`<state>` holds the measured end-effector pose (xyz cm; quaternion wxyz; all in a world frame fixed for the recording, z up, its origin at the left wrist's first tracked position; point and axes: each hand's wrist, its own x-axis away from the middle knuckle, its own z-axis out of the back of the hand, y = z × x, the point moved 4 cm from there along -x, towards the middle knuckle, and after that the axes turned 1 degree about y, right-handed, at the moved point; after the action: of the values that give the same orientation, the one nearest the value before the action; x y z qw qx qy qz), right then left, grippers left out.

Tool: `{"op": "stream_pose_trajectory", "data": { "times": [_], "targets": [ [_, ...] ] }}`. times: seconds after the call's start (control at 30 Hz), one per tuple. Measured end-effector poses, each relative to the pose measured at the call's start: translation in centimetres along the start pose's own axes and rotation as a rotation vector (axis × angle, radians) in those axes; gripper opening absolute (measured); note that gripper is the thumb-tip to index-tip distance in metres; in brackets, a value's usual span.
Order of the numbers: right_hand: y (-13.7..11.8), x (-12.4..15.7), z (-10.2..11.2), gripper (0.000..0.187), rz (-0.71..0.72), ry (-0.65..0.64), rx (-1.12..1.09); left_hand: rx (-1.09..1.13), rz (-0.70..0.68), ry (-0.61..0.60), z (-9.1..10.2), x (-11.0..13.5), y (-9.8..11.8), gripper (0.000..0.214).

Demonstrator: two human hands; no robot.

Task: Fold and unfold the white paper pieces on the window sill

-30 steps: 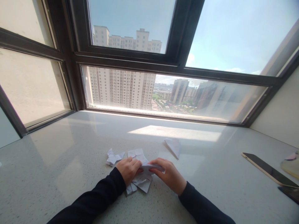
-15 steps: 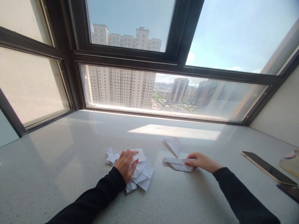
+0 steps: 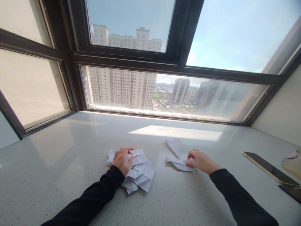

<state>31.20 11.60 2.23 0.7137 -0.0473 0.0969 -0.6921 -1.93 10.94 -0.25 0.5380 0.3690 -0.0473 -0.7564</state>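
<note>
My left hand (image 3: 123,160) rests over the left side of a loose pile of folded white papers (image 3: 144,172), thumb and fingers apart. A smaller crumpled-looking paper piece (image 3: 110,157) peeks out at the pile's left, partly behind this hand. To the right, my right hand (image 3: 201,160) pinches the right end of a long folded paper (image 3: 178,164) with slanted ends, which lies low over the sill. Just behind it lies a paper folded into a triangle (image 3: 174,147), untouched by either hand.
All of this is on a speckled pale windowsill (image 3: 77,194). A phone (image 3: 269,168) lies at the right, with a dark flat object (image 3: 290,193) near it and a pale yellowish item (image 3: 293,164) at the edge. Dark window frames (image 3: 164,117) bound the far side.
My left hand has shifted slightly left and up, uncovering more of the pile. The long folded paper in my right hand has tilted a little; that hand has barely moved.
</note>
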Motion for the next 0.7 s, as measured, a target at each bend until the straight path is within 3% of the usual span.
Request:
{"op": "stream_pose_trajectory", "data": {
  "times": [0.13, 0.33, 0.43, 0.53, 0.57, 0.7],
  "targets": [
    [0.0, 0.0, -0.2, 0.010, 0.007, 0.055, 0.056, -0.125, 0.087, -0.029, -0.8, 0.4, -0.2, 0.033],
    [0.2, 0.1, 0.3, 0.013, 0.015, 0.109, 0.087, -0.213, 0.137, -0.192, -1.7, 0.6, -0.6, 0.050],
    [-0.9, 0.2, 1.7, 0.011, 0.033, 0.238, 0.099, -0.194, 0.146, -0.271, -1.7, 0.5, -0.7, 0.054],
    [-4.8, 1.1, 2.8, 0.017, 0.176, 0.459, 0.025, -0.168, 0.144, -0.265, -1.6, 0.4, -0.6, 0.054],
    [-6.6, 1.5, 2.6, 0.020, 0.230, 0.469, -0.031, -0.160, 0.145, -0.247, -1.6, 0.4, -0.6, 0.054],
    [-13.4, 3.4, -0.5, 0.026, 0.384, 0.303, -0.165, -0.118, 0.142, -0.096, -1.2, 0.4, -0.3, 0.061]
  ]
}}
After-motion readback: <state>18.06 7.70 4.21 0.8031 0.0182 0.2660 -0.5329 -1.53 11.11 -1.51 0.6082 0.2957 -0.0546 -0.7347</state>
